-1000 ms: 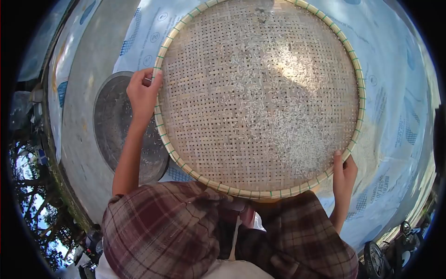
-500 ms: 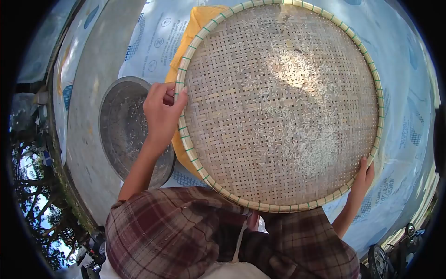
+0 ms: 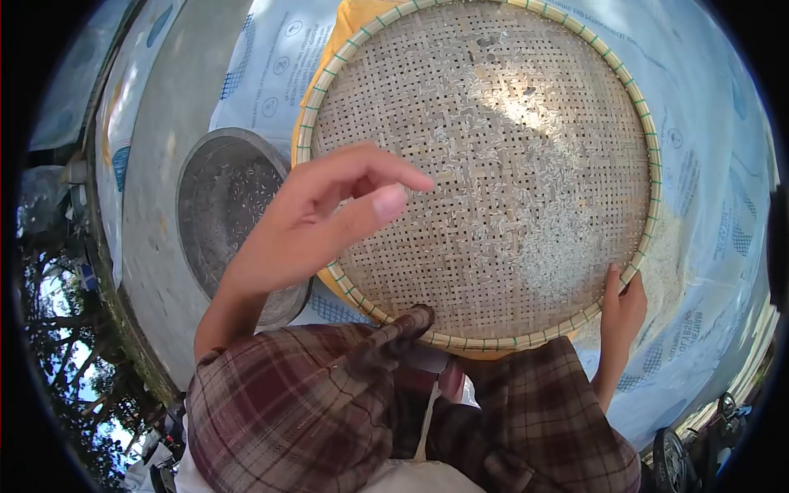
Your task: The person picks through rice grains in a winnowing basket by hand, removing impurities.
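Observation:
A round woven bamboo winnowing tray (image 3: pixel 394 246) with a green-laced rim fills the middle of the head view. Rice grains (image 3: pixel 563 251) lie scattered over its weave, thickest at the lower right. My left hand (image 3: pixel 329 209) hovers above the tray's left side, off the rim, thumb and forefinger apart with nothing between them. At the lower right, my right hand (image 3: pixel 625 308) grips the rim, its thumb on the inner side and the other fingers partly hidden.
A grey basin (image 3: pixel 218 189) with a few grains inside stands left of the tray. Yellow material (image 3: pixel 353 20) shows beneath the tray's left edge. Printed bluish-white sheets (image 3: pixel 699 329) cover the ground, with pale grains spread right of the tray. Plaid cloth (image 3: pixel 288 386) lies over my lap.
My left hand has let go of the left rim and moved right, over the tray. The tray has shifted slightly left and up, my right hand still on its rim.

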{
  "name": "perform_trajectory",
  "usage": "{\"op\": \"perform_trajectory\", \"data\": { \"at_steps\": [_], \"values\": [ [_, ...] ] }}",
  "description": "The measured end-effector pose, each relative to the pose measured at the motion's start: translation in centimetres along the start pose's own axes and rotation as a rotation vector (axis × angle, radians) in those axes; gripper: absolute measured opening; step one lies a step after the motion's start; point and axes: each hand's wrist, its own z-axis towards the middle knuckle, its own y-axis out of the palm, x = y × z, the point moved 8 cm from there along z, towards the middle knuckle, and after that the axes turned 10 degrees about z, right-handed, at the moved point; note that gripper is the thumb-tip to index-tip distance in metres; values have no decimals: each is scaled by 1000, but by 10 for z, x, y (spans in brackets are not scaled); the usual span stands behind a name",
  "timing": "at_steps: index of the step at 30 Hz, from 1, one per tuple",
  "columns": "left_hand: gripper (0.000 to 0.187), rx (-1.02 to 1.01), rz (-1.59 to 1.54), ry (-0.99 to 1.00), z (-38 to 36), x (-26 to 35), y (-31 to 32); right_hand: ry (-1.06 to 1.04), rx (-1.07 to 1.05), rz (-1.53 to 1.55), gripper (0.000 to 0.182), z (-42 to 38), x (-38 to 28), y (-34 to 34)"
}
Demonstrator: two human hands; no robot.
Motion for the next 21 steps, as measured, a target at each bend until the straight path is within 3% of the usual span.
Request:
{"op": "perform_trajectory", "data": {
  "at_steps": [1,2,4,7,12,19,20,21],
  "values": [
    [55,-307,-364,90,-5,23,33,-16,1,-48,32,1,0,1],
    [62,-547,-726,101,-11,48,60,-15,-10,-40,32,1,1,3],
    [61,-562,-733,102,-16,50,66,-99,47,-2,33,0,-5,1],
    [56,-631,-783,165,-11,62,99,-75,19,-31,36,1,1,4],
    [48,-772,-875,304,3,69,102,-106,38,-46,37,3,3,2],
    [39,-983,-989,554,-11,98,114,-32,-74,-171,36,6,-9,-2],
    [39,-997,-993,571,-6,99,109,-22,-90,-262,36,6,-9,-7],
    [37,-818,-801,450,19,82,98,-15,-75,-274,36,7,-10,-14]
  ]
}}
